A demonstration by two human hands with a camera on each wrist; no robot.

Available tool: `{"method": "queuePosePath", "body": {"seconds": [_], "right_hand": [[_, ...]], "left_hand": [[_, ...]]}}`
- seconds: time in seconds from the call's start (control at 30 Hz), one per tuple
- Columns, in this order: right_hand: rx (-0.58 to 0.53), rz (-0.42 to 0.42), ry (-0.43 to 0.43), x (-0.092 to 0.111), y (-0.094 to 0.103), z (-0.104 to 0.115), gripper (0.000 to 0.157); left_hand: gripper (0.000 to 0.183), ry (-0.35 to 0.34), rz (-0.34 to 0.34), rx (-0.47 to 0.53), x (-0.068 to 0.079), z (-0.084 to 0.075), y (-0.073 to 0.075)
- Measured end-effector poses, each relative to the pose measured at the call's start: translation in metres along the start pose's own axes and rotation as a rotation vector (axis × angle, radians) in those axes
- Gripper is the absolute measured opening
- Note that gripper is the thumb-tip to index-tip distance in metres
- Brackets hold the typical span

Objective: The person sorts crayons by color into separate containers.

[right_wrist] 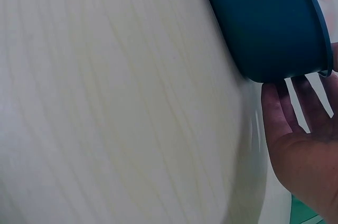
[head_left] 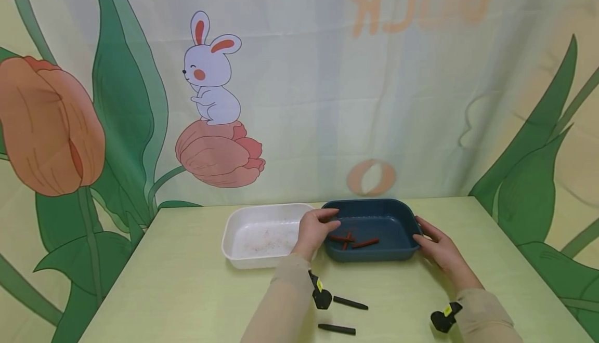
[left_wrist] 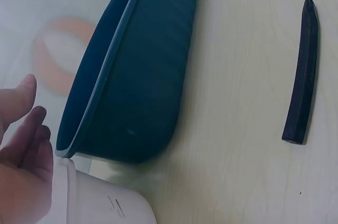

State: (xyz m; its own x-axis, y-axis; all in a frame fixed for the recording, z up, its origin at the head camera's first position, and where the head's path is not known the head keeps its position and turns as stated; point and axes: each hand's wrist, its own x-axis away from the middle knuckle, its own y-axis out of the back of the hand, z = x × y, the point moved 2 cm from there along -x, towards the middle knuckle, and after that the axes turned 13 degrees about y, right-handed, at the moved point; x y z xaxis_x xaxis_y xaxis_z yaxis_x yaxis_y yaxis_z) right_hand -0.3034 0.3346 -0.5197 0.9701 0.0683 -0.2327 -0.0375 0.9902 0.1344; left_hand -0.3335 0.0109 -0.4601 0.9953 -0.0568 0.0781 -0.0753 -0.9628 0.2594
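Note:
A dark blue rectangular tray (head_left: pixel 374 255) stands on the table, with several red-brown sticks (head_left: pixel 365 242) lying in it, some crossed. At its right end my right hand (head_left: pixel 442 253) holds the wall, the thumb by the rim and the fingers (right_wrist: pixel 276 109) against the outside. My left hand (head_left: pixel 312 233) is at the left end, its thumb and fingers apart with nothing between them; in the left wrist view it is beside the tray's corner. A white tray (head_left: pixel 252 263) adjoins the blue one on the left, with small crumbs or specks on its floor.
Two black sticks lie on the table in front of the trays: one stick (head_left: pixel 351 303) near the left wrist's camera, the other stick (head_left: pixel 337 329) closer to me. Behind the table hangs a printed curtain (head_left: pixel 299 99) with a rabbit and tulips.

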Motion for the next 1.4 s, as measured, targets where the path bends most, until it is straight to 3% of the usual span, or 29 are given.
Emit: {"method": "queuePosePath", "body": {"seconds": [0.27,0.5,0.67,0.97,1.17,1.4], "right_hand": [[-0.010,0.007,0.008,0.001,0.000,-0.001,0.067],[0.006,0.007,-0.011,0.001,0.000,-0.001,0.067],[0.015,0.004,-0.025,0.001,0.000,0.000,0.067],[0.055,0.000,-0.023,0.002,0.001,0.001,0.067],[0.088,0.005,-0.026,0.004,0.002,0.001,0.067],[0.175,0.006,-0.026,0.010,0.002,0.005,0.069]], "left_hand": [[0.033,-0.044,-0.037,0.041,0.003,-0.002,0.001],[0.030,-0.149,-0.036,0.052,0.007,0.001,0.009],[0.029,-0.094,-0.035,0.006,0.014,0.000,0.013],[0.031,-0.136,-0.047,-0.080,0.028,0.008,0.023],[0.029,-0.160,-0.059,-0.102,0.038,0.019,0.034],[0.028,-0.217,-0.107,-0.141,0.050,0.032,0.059]]}}
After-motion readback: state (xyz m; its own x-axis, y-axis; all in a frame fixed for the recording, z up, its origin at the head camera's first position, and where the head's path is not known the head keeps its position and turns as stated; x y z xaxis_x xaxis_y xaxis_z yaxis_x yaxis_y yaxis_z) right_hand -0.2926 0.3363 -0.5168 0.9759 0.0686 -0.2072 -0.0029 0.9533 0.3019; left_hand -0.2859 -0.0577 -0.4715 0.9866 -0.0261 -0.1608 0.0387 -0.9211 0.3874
